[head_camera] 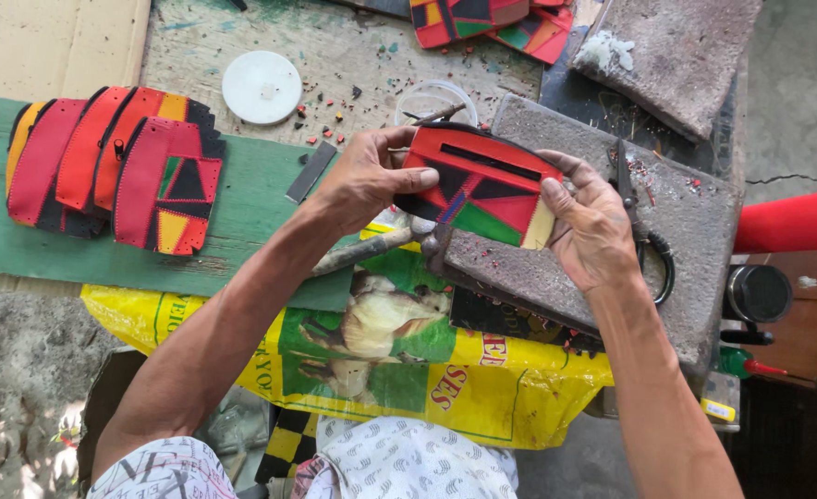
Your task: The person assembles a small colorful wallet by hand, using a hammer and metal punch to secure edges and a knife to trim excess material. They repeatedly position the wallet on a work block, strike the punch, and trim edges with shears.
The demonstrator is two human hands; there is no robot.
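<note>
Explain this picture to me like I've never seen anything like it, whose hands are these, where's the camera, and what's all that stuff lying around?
There is no machine here. The one picture comes from a camera worn on a person's head, looking down at their own two bare hands.

The left hand and right hand together hold a small red patchwork pouch, with black, green, blue and cream patches and a dark slot near its top. Each hand grips one end.

Under it lies a rough grey slab with a pair of scissors on it. A hammer lies just below the pouch. To the left, on a green board, is a row of similar pouches. Above it sits a white round lid. A yellow printed sack covers the near edge.
</note>
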